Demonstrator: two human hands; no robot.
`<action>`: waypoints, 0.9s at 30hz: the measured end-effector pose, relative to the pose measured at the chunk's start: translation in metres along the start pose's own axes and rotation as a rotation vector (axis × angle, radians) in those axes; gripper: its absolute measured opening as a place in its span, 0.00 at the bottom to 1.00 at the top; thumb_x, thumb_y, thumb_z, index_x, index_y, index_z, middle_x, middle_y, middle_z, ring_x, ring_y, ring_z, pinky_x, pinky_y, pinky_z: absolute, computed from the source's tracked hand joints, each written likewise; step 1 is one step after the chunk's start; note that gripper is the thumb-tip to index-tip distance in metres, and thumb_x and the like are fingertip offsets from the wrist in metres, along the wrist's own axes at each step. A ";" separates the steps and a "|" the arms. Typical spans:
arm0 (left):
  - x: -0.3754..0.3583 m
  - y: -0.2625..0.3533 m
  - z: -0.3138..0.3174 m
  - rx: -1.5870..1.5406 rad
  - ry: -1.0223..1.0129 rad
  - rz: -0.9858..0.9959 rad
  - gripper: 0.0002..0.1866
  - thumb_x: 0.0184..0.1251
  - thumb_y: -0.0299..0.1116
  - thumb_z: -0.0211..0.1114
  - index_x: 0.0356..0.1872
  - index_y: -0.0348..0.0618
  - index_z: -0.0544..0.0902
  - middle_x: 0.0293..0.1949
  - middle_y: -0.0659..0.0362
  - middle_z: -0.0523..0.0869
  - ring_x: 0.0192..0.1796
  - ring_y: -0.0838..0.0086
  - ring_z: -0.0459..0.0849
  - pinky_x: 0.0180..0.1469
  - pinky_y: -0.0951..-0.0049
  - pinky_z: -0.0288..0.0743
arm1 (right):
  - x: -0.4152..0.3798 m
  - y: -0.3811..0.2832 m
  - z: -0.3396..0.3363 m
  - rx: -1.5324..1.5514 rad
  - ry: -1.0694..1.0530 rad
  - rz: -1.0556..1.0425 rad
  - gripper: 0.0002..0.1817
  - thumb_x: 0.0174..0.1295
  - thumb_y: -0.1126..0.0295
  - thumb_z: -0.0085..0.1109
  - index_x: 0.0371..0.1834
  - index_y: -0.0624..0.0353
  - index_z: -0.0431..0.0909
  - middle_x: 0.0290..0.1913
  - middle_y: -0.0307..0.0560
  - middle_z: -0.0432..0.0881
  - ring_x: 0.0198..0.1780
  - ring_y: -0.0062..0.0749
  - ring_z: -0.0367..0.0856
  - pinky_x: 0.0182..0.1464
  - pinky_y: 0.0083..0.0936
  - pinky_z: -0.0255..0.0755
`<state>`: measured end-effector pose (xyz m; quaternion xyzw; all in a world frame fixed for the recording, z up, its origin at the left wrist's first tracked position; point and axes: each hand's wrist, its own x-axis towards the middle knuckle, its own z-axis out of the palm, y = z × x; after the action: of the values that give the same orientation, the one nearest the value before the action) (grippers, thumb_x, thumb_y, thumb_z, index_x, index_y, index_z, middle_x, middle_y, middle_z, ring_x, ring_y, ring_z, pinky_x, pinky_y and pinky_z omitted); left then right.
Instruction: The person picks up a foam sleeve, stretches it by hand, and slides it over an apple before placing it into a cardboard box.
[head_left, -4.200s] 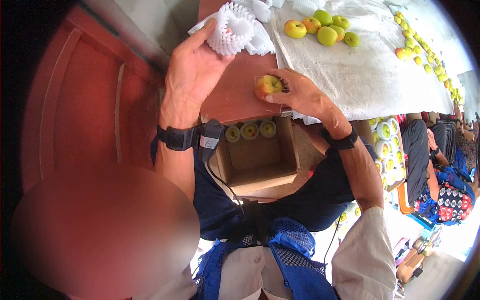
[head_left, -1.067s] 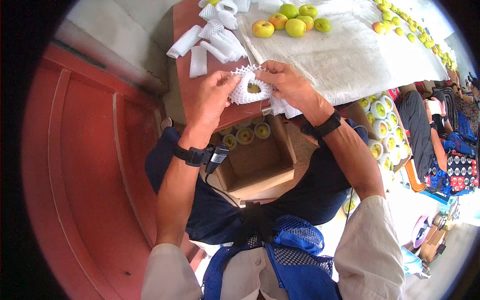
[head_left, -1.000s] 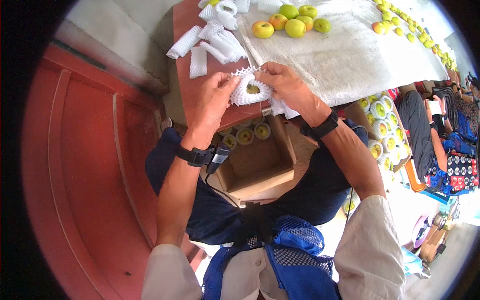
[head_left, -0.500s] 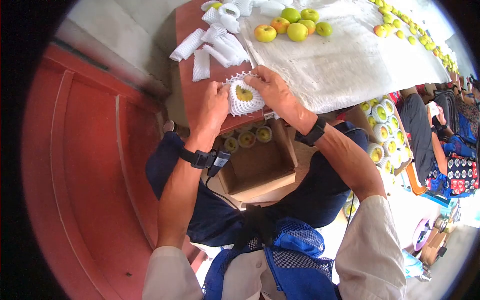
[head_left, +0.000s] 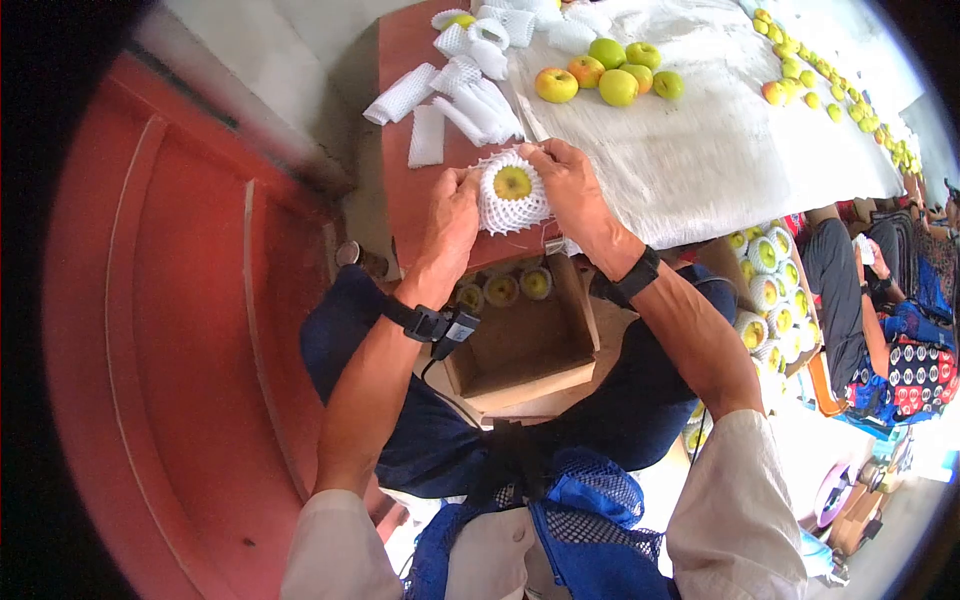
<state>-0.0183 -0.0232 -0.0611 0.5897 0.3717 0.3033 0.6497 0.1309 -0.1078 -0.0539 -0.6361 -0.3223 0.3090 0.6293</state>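
Observation:
Between my two hands is a yellow-green apple (head_left: 513, 182) in a white foam net sleeve (head_left: 510, 213), held at the front edge of the red-brown table. My left hand (head_left: 455, 215) grips the net's left side, its fingers closed. My right hand (head_left: 575, 190) pinches the net at its upper right rim. The apple's end shows through the round opening of the net. Beyond my hands lie several loose foam net sleeves (head_left: 478, 108) on the table. A group of bare apples (head_left: 618, 87) rests on the white cloth (head_left: 700, 140) farther right.
Below the table edge, an open cardboard box (head_left: 520, 350) holds several netted apples (head_left: 502, 289) along its far side. To the right stands another box of netted apples (head_left: 766, 290). A seated person (head_left: 875, 310) works at the far right. A red door (head_left: 190, 330) is at my left.
The net now sits lower and more evenly around the apple, leaving a rounder opening. My hands still hold it. The whole view has shifted slightly.

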 end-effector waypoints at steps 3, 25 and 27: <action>0.005 -0.013 0.000 0.008 0.005 -0.047 0.16 0.83 0.39 0.56 0.52 0.32 0.77 0.42 0.56 0.84 0.42 0.76 0.82 0.44 0.72 0.79 | 0.016 0.036 0.001 -0.089 0.035 -0.014 0.21 0.72 0.59 0.63 0.43 0.73 0.83 0.29 0.56 0.84 0.32 0.38 0.82 0.38 0.37 0.75; 0.002 -0.024 0.005 0.004 0.074 0.048 0.15 0.85 0.38 0.55 0.51 0.33 0.78 0.42 0.60 0.83 0.42 0.80 0.81 0.44 0.75 0.78 | 0.013 0.035 0.002 -0.064 0.136 0.004 0.18 0.72 0.61 0.63 0.39 0.72 0.83 0.27 0.54 0.82 0.33 0.32 0.78 0.41 0.35 0.74; 0.003 -0.022 0.007 0.054 0.090 0.060 0.14 0.85 0.39 0.54 0.52 0.35 0.78 0.41 0.62 0.83 0.41 0.81 0.81 0.43 0.75 0.77 | 0.016 0.032 0.001 -0.067 0.141 0.004 0.18 0.72 0.61 0.63 0.39 0.72 0.84 0.28 0.52 0.82 0.33 0.30 0.78 0.40 0.34 0.74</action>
<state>-0.0119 -0.0271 -0.0834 0.6037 0.3906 0.3386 0.6069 0.1402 -0.0943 -0.0854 -0.6778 -0.2859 0.2536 0.6282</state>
